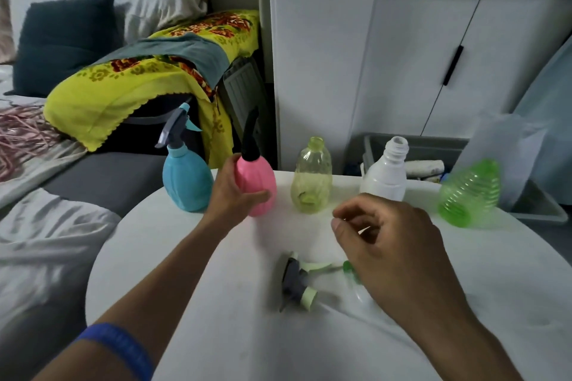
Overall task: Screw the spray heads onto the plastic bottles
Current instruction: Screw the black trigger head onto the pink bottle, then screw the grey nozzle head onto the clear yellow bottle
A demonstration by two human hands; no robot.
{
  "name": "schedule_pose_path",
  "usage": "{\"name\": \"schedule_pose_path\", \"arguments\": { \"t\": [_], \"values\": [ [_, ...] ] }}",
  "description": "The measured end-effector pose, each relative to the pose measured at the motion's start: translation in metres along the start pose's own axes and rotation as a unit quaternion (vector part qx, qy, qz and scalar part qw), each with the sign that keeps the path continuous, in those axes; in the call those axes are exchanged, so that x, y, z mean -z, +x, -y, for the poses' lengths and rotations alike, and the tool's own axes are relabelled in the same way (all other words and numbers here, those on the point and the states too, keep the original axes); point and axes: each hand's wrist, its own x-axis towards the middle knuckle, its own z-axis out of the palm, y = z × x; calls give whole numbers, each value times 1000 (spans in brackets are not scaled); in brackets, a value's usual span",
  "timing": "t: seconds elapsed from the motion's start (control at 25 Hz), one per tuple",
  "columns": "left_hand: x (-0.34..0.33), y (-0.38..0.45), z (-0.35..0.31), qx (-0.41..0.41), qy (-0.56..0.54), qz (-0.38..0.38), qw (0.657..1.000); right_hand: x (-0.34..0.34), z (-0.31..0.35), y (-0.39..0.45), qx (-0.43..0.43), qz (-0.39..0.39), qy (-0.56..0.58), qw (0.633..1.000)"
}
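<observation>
My left hand [232, 192] grips the pink bottle [258, 182], which stands upright with a black spray head [250, 134] on it. A blue bottle [185, 181] with a grey and blue spray head [177, 127] stands just left of it. To the right stand a yellow bottle [311, 178] and a white bottle [385, 175], both with bare necks. A green bottle [470, 192] leans at the far right. My right hand [390, 244] hovers with curled fingers over a loose grey and pale green spray head [298, 283] and another green part [349, 269] that lie on the table.
The round white table [216, 303] holds everything. A bed with grey sheets, pillows and a yellow flowered cover [123, 86] lies to the left. White cabinets [433, 56] stand behind, with a grey bin [433, 148] on the floor at the back right.
</observation>
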Motion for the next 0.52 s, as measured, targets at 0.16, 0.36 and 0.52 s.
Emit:
{"name": "schedule_pose_path", "arguments": {
  "t": [0.16,0.36,0.52],
  "values": [
    [-6,1,1,14,-15,12,1000,1,-12,4,-36,69,-45,996],
    [8,-17,-12,81,25,43,996,-36,-15,-5,-2,145,-155,977],
    [39,-44,-34,104,18,-7,994,-76,-21,-22,49,236,-261,935]
  ]
}}
